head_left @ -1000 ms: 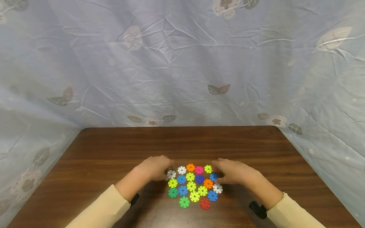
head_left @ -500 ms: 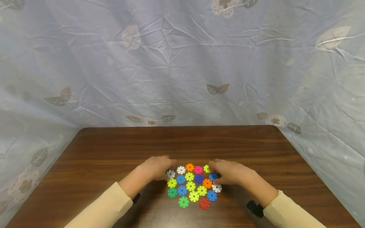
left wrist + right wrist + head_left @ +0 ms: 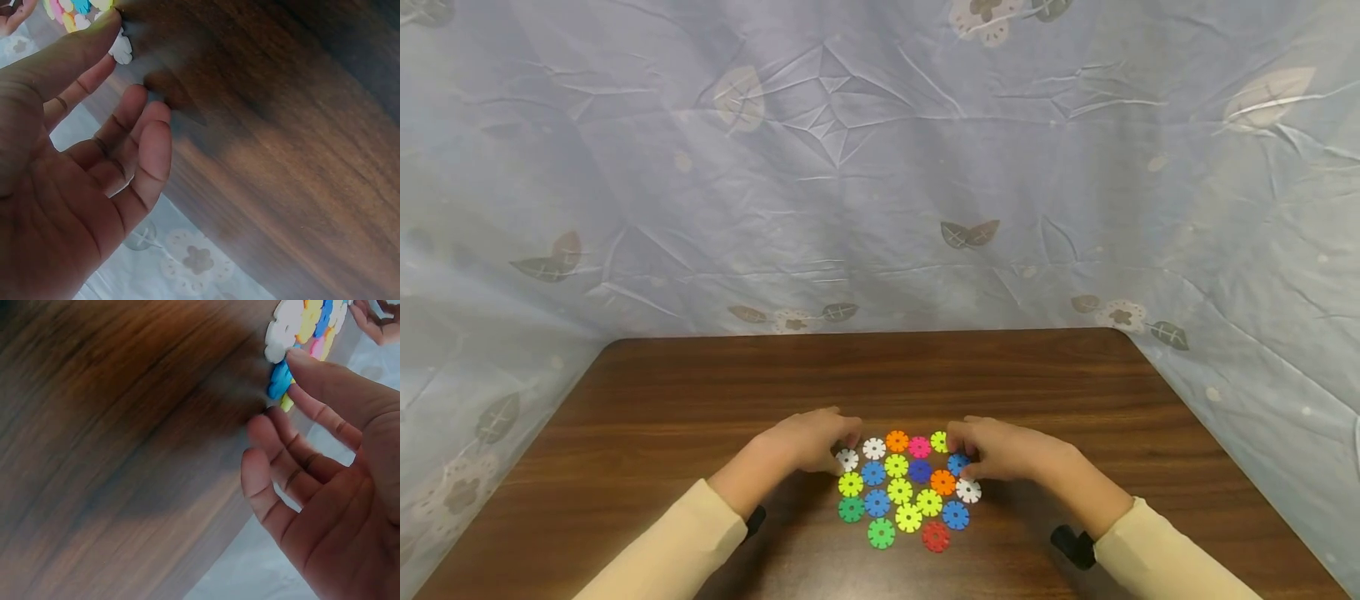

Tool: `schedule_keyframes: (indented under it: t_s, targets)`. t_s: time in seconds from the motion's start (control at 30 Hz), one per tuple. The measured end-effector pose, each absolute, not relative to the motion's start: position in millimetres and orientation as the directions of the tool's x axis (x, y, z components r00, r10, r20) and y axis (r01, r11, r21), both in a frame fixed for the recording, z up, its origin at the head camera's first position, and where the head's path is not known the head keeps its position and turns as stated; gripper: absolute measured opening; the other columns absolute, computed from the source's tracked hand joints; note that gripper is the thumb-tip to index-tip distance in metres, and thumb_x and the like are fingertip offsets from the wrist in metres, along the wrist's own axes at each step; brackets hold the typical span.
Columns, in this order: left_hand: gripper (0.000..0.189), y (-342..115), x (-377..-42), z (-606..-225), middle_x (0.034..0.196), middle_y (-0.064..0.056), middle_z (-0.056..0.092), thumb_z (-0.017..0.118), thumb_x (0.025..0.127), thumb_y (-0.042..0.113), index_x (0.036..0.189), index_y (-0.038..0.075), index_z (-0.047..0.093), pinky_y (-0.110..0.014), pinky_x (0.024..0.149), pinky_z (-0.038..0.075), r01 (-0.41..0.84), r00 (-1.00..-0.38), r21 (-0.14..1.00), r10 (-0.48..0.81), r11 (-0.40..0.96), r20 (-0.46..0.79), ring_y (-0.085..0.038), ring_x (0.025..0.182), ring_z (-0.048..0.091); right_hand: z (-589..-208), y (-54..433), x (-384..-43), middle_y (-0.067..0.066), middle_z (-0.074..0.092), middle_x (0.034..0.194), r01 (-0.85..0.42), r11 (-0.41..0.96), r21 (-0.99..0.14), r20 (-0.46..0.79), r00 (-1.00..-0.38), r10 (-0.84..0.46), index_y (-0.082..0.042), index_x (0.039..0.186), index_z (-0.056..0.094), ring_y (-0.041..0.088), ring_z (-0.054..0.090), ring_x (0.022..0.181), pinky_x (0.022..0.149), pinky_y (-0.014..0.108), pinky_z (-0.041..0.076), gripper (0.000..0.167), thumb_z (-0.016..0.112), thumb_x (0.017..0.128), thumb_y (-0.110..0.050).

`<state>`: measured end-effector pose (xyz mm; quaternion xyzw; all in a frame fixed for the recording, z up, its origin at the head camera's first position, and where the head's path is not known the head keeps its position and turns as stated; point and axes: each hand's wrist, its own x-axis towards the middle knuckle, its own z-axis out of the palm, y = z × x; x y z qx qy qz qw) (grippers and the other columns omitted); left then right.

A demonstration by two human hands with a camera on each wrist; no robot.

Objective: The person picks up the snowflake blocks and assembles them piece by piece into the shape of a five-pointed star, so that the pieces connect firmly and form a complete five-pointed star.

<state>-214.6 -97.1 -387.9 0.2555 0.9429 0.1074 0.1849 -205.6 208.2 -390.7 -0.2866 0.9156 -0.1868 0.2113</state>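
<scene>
Several flat, notched plastic discs lie in a loose cluster on the brown wooden table (image 3: 715, 375). My left hand (image 3: 812, 442) arches over the cluster's left side, thumb and index finger at the edge of a white disc (image 3: 847, 460). In the left wrist view, that white disc (image 3: 123, 49) shows just past the thumb, the other fingers loosely bent. On the right side, my right hand (image 3: 1007, 450) has fingertips by a yellow disc (image 3: 938, 442) and a blue disc (image 3: 957, 464). Its thumb is close to a white disc (image 3: 968, 490); the right wrist view shows relaxed fingers.
Green discs (image 3: 882, 533) and a red disc (image 3: 936, 537) lie nearest the front. Orange (image 3: 897, 441) and pink (image 3: 919, 447) discs sit along the back row. A pale patterned cloth (image 3: 880, 183) hangs behind and beside the table.
Both hands have drawn slightly inward around the cluster. The yellow disc at the back right sits a little nearer the pink one. The head view has shifted slightly.
</scene>
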Motion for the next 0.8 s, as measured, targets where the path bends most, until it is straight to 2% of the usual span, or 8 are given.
schedule_keyframes:
  t_s: [0.07, 0.2, 0.4, 0.63, 0.8]
  targets:
    - [0.029, -98.9, -215.7, -388.5, 0.099, -0.001, 0.061, 0.086, 0.087, 0.016, 0.1, 0.02, 0.06, -0.039, 0.076, 0.047, 0.438, -0.796, 0.326, 0.53, 0.838, -0.293, -0.023, 0.099, 0.059, -392.3, 211.6, -208.2, 0.005, 0.06, 0.105, -0.45, 0.737, -0.504, -0.267, -0.73, -0.629, -0.013, 0.112, 0.062, 0.018, 0.056, 0.094, 0.076, 0.028, 0.05, 0.022, 0.077, 0.095, -0.013]
    - [0.029, -101.7, -217.2, -389.5, 0.098, -0.004, 0.057, 0.085, 0.088, 0.014, 0.099, 0.018, 0.06, -0.037, 0.073, 0.044, 0.434, -0.786, 0.369, 0.546, 0.822, -0.29, -0.02, 0.089, 0.052, -396.2, 219.2, -212.7, 0.006, 0.058, 0.106, -0.446, 0.693, -0.567, -0.254, -0.706, -0.661, -0.014, 0.114, 0.062, 0.018, 0.054, 0.093, 0.075, 0.025, 0.047, 0.024, 0.077, 0.096, -0.015]
    - [0.028, -104.4, -216.6, -389.7, 0.1, -0.006, 0.056, 0.085, 0.088, 0.014, 0.098, 0.017, 0.059, -0.037, 0.074, 0.043, 0.435, -0.78, 0.395, 0.558, 0.809, -0.285, -0.019, 0.089, 0.049, -403.4, 228.5, -216.8, 0.008, 0.055, 0.105, -0.404, 0.654, -0.64, -0.256, -0.691, -0.677, -0.014, 0.117, 0.062, 0.019, 0.05, 0.09, 0.074, 0.025, 0.045, 0.027, 0.078, 0.096, -0.021]
    - [0.027, -105.3, -217.0, -390.7, 0.097, -0.006, 0.06, 0.086, 0.087, 0.016, 0.097, 0.013, 0.061, -0.038, 0.075, 0.048, 0.424, -0.79, 0.404, 0.549, 0.81, -0.272, -0.018, 0.086, 0.053, -407.1, 230.8, -217.8, 0.008, 0.053, 0.105, -0.384, 0.64, -0.666, -0.258, -0.686, -0.68, -0.016, 0.112, 0.063, 0.019, 0.05, 0.089, 0.073, 0.024, 0.044, 0.023, 0.078, 0.095, -0.019]
    - [0.027, -107.4, -219.1, -395.0, 0.09, -0.007, 0.062, 0.087, 0.086, 0.013, 0.098, 0.008, 0.062, -0.036, 0.072, 0.049, 0.436, -0.787, 0.44, 0.57, 0.785, -0.238, -0.017, 0.081, 0.054, -407.7, 230.0, -216.4, 0.007, 0.051, 0.104, -0.366, 0.653, -0.663, -0.258, -0.707, -0.658, -0.013, 0.107, 0.059, 0.019, 0.049, 0.09, 0.073, 0.023, 0.043, 0.025, 0.079, 0.094, -0.019]
